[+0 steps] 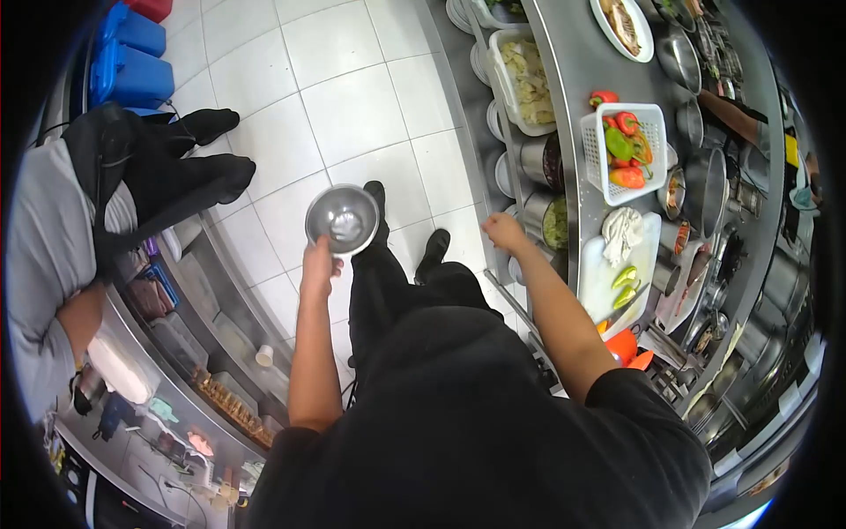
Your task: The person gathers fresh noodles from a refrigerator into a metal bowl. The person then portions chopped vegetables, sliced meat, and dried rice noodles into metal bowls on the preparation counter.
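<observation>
My left hand (319,264) grips the near rim of a round metal bowl (322,219). The bowl is held over the tiled floor, and its shiny inside shows nothing in it. My right hand (504,231) hangs beside the steel counter on the right, its fingers curled closed with nothing visible in them. Close to that hand, on the shelf under the counter top, stands a metal container with chopped greens (555,222).
On the right counter (564,62) are a white basket of peppers (656,167), a white cutting board (592,291) with green peppers and a cloth (622,234), and several metal pans. A co-worker in grey (53,229) stands at left; another person's arm (727,119) reaches in at right.
</observation>
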### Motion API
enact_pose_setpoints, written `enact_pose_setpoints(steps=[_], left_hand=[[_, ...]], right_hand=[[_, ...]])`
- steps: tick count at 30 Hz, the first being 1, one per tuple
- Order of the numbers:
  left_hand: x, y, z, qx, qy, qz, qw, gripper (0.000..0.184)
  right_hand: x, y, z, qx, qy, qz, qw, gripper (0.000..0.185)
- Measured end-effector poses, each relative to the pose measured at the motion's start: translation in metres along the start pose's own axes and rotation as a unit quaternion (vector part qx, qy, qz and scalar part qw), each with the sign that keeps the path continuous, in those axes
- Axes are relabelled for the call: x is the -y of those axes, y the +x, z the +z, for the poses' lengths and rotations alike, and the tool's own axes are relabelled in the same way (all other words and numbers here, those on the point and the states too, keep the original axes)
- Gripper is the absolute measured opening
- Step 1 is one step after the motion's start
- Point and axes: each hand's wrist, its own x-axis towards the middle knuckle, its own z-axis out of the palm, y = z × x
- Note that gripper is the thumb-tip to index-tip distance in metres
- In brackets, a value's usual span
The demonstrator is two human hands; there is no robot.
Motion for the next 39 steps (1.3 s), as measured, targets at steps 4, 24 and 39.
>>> enact_pose_setpoints(steps=[4,24,39], left_hand=[[0.050,0.021,-0.001,0.003,-0.120,-0.048,0.992,0.035],[0.176,0.055,0.067,-0.145,-0.070,-0.148,0.976,0.024],[0.203,0.051,0.071,-0.092,-0.169,-0.080,0.978,0.022]], right_hand=[[-0.010,0.064,0.011,0.021,0.094,0.047,0.994,0.033],[-0.078,0.454,-0.031,-0.156,0.845,0.138,0.493,0.051],[-0.049,0.389,0.014,-0.162,0.815,0.141,0.539,0.018]])
